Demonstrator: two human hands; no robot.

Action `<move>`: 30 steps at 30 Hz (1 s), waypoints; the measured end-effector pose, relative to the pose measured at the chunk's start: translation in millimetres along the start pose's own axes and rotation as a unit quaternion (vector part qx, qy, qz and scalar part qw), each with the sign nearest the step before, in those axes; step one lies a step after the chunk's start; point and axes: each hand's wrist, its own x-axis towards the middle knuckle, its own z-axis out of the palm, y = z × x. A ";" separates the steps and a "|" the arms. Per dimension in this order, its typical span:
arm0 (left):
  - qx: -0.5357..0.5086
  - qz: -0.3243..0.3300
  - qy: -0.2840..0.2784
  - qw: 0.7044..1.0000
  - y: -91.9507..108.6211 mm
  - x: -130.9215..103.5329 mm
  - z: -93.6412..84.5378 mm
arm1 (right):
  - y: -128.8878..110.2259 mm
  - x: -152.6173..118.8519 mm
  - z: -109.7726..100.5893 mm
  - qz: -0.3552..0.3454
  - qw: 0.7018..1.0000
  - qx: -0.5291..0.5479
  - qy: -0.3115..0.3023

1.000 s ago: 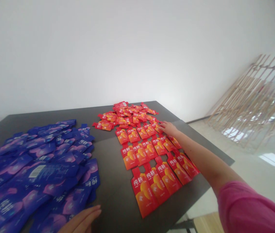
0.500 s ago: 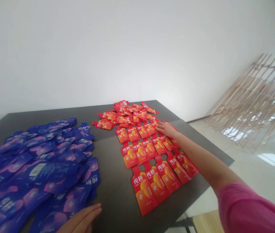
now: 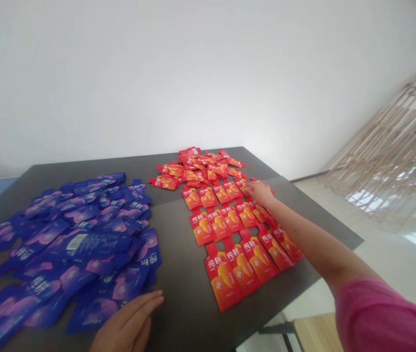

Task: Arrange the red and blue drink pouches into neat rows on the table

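My right hand (image 3: 261,192) reaches to the far right end of the back row of red pouches (image 3: 208,196). Its fingers are stretched out and rest on the pouches there, partly covering the end one. These flat, spouted pouches show yellow fruit and white lettering, and lie in three slanting rows. My left hand (image 3: 129,320) is low in the view, fingers straight and together, holding nothing visible. It is beside the near edge of a heap of blue-purple pouches (image 3: 94,244); whether it touches them I cannot tell.
A loose heap of red pouches (image 3: 196,168) lies behind the rows, near the white wall (image 3: 193,73). All of it is on a dark grey table (image 3: 182,274). A wooden lattice (image 3: 387,151) leans at the right, and a pale wooden surface (image 3: 318,332) shows below the table edge.
The view has shifted, so the table and pouches appear farther right and slightly higher. My right hand stays at the end of the back row. More of my left hand shows.
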 end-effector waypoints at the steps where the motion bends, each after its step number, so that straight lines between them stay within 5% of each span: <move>1: 0.001 -0.005 0.000 1.000 2.2 1.7 -1.1 | -1.8 -3.5 -3.7 0.008 1.000 0.004 0.012; 14: -0.033 -0.044 -0.005 0.998 9.6 11.8 6.1 | -61.8 -111.2 -40.0 -0.098 0.960 0.233 0.117; 24: -0.089 -0.068 -0.008 0.994 31.3 30.1 -6.1 | -132.3 -190.6 -39.8 -0.157 0.924 0.326 0.122; 30: -0.055 -0.066 -0.004 0.996 -3.2 79.6 -3.2 | -139.3 -205.0 -42.4 -0.192 0.918 0.313 0.150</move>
